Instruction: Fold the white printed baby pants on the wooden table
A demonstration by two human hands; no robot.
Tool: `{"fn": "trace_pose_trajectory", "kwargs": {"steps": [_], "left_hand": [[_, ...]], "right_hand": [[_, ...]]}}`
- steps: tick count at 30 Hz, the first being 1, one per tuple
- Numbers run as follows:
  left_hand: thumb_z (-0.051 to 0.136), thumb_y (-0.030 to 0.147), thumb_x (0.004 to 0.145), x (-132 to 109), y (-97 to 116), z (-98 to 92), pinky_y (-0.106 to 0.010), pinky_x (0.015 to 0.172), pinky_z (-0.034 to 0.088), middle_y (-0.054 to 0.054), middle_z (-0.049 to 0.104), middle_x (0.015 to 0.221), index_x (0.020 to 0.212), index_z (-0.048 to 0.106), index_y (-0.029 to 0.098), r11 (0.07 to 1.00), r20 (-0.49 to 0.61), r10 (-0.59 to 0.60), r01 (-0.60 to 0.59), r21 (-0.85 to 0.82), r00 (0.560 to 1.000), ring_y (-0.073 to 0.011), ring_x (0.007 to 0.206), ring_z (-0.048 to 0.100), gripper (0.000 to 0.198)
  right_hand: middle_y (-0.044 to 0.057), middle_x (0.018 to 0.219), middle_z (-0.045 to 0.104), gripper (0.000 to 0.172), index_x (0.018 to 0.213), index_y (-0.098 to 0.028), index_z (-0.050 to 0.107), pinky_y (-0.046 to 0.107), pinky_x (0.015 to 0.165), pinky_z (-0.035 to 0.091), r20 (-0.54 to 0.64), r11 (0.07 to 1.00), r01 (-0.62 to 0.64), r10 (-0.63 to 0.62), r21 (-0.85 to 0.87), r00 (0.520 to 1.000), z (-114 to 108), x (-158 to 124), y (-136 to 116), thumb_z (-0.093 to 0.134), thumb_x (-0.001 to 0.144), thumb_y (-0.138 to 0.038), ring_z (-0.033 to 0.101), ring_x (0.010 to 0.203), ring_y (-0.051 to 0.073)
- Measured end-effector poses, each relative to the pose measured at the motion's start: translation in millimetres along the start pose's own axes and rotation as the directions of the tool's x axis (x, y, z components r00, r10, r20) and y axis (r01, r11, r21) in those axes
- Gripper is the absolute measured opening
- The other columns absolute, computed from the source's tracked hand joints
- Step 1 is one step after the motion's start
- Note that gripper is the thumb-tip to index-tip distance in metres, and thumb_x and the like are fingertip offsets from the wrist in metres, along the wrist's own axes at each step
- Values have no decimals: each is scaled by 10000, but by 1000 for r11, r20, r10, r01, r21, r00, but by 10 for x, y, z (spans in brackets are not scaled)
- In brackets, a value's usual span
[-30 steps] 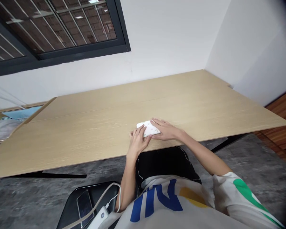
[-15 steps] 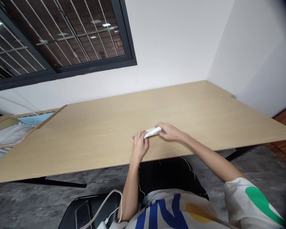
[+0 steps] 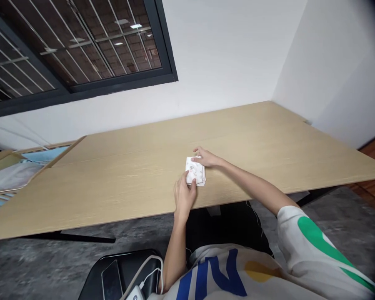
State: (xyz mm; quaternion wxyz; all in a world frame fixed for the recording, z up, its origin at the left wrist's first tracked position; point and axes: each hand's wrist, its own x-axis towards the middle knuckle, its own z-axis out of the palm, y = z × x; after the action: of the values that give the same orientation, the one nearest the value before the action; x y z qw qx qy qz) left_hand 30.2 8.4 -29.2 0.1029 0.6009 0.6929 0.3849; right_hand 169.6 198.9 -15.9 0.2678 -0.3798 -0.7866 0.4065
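A small white cloth (image 3: 194, 171) with a faint printed pattern lies folded into a square on the wooden table, its layers showing at the right and near edges. At its near left corner, my left hand (image 3: 183, 195) rests with thumb and forefinger apart, their tips on the cloth. My right hand (image 3: 208, 158) reaches over the far right corner. Its thumb lies on top of the cloth, and the fingers stretch out past the far edge.
The wide table (image 3: 128, 175) reaches to the white wall below a barred window (image 3: 106, 41). A crib-like box (image 3: 15, 175) with bedding adjoins its left end. On a black chair (image 3: 93, 279) at lower left are a phone (image 3: 111, 280) and a white cable (image 3: 140, 266).
The cloth was a narrow white bundle held up between both hands; now it lies flat as a square. My right hand has moved left and away from me, its fingers stretched out.
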Motion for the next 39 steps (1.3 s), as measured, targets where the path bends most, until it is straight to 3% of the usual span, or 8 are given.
{"fn": "trace_pose_trajectory", "kwargs": {"steps": [4,9,14,18,22,31,35,39], "left_hand": [[573,439,989,-76,52,108,-565,1083,438,-230,552,1432,1436,581,172,951,-19,30,-23,309,999,-393,1302,533,521],[487,489,1029,-186,158,228,-596,1126,387,-227,360,1647,1539,474,183,911,-3,100,-90,402,995,-395,1460,407,595],[459,524,1039,-205,184,289,-583,1150,366,-215,487,1578,1444,595,188,873,106,106,-144,466,989,-381,1486,400,544],[445,548,1041,-188,177,292,-569,1120,386,-242,581,1464,1347,676,149,842,88,106,-137,521,990,-393,1398,480,553],[443,565,1038,-171,199,256,-555,1097,401,-230,583,1459,1328,692,181,830,106,105,-146,538,989,-375,1343,524,541],[458,553,1035,-130,275,167,-578,1121,365,-175,494,1574,1535,524,282,857,157,48,-121,500,986,-376,1405,473,572],[422,479,1060,11,267,29,-554,1107,368,-140,599,1464,1418,629,311,911,173,23,-92,402,985,-342,1316,547,446],[418,418,1058,243,198,-128,-519,1078,380,-173,681,1281,1249,691,209,916,50,-94,67,395,994,-331,1220,600,393]], "right_hand": [[210,1339,673,450,1375,-130,524,362,963,536,40,982,48,-42,-180,998,112,244,47,666,993,-319,684,1161,260],[218,1515,558,447,1474,-118,509,490,1193,361,1,895,194,-212,-402,977,157,166,-146,481,1077,-322,503,1431,307],[139,1659,418,602,1575,-179,471,482,1259,284,298,776,523,-436,-354,849,284,-185,-312,329,1107,-529,375,1542,283],[94,1667,409,626,1554,-206,530,444,1294,211,458,761,590,-438,-269,774,396,-294,-232,330,1094,-580,326,1571,255],[63,1673,392,626,1583,-246,497,466,1305,160,488,792,526,-342,-311,803,353,-199,-34,328,1086,-588,279,1590,251],[61,1734,229,706,1673,-208,301,501,1317,72,310,796,407,-288,-448,906,109,-9,285,242,1076,-580,161,1621,260],[141,1737,220,721,1660,-97,286,491,1308,113,186,798,330,-272,-505,944,136,-62,283,253,1078,-522,165,1620,285],[215,1687,326,663,1621,-65,326,509,1264,188,38,778,265,-298,-569,954,91,-148,222,328,1085,-456,273,1564,338]]}}
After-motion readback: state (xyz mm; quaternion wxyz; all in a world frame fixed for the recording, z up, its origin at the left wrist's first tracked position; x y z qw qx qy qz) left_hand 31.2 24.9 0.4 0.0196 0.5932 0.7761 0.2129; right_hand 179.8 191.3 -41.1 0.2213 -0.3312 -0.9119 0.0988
